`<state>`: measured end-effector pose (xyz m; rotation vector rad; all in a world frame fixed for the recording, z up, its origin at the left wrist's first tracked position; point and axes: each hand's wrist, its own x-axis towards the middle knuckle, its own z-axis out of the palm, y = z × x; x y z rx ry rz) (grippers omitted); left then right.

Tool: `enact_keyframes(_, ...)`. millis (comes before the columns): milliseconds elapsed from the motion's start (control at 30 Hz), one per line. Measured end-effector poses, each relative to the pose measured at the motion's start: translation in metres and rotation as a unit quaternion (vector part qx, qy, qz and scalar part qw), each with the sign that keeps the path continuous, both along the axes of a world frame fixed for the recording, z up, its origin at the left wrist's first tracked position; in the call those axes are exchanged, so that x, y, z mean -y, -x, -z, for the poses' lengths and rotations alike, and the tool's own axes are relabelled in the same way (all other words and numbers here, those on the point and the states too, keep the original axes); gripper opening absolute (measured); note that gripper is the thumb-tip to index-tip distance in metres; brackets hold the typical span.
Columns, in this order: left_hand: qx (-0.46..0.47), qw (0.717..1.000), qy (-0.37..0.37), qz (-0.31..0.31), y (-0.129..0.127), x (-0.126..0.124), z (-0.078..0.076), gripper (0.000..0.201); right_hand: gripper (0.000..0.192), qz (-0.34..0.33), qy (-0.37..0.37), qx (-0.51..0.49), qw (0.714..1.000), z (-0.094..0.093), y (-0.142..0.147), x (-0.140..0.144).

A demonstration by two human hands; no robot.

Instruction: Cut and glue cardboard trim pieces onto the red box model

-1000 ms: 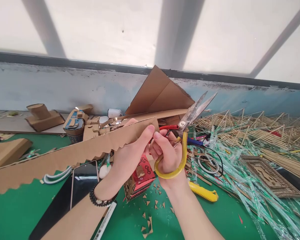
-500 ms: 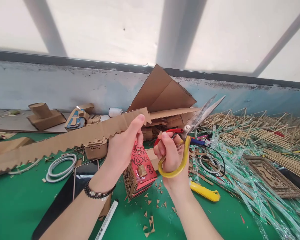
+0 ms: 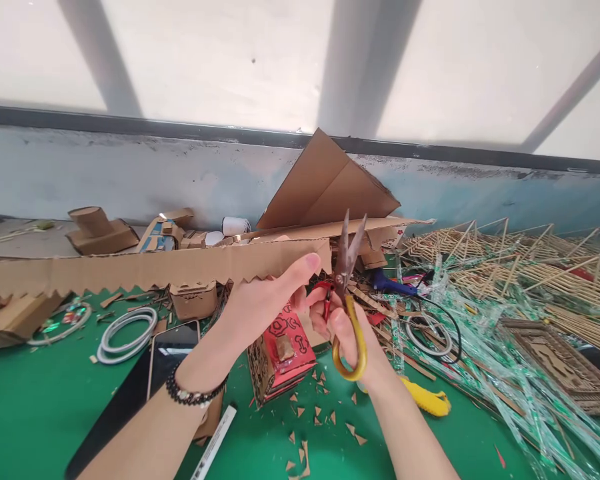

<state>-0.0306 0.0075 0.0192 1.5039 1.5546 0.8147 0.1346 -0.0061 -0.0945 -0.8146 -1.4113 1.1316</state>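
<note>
- Your left hand [image 3: 260,303] fingers pinch the zigzag-edged cardboard strip [image 3: 150,269], held level above the green tabletop [image 3: 40,413]
- Your right hand [image 3: 347,330] grips the scissors [image 3: 347,280], blades parted, just beside the strip's right end
- Red box [image 3: 283,347] beneath bears black patterns; any writing looks unreadable

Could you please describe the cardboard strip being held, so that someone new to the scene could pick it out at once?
Above the green table, the left hand pinches the right end of a long cardboard strip stretching to the left edge. Unlike the plain folded cardboard behind it, its lower edge is cut into zigzag teeth, next to the scissors.
</note>
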Motion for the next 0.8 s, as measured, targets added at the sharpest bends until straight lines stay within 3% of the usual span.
enact_keyframes(200,0.022,0.998,-0.061,0.02,-0.007,-0.003,0.003,0.064,0.059,-0.05,-0.006,0.026,0.998,0.011,0.009,0.006)
enact_keyframes(433,0.054,0.995,-0.087,0.016,-0.008,-0.005,0.006,0.049,0.055,-0.015,-0.033,0.067,0.997,0.006,0.007,0.011)
enact_keyframes(800,0.073,0.991,-0.106,0.018,-0.006,-0.007,0.007,0.036,0.05,-0.057,0.011,-0.008,0.998,0.008,0.011,0.011)
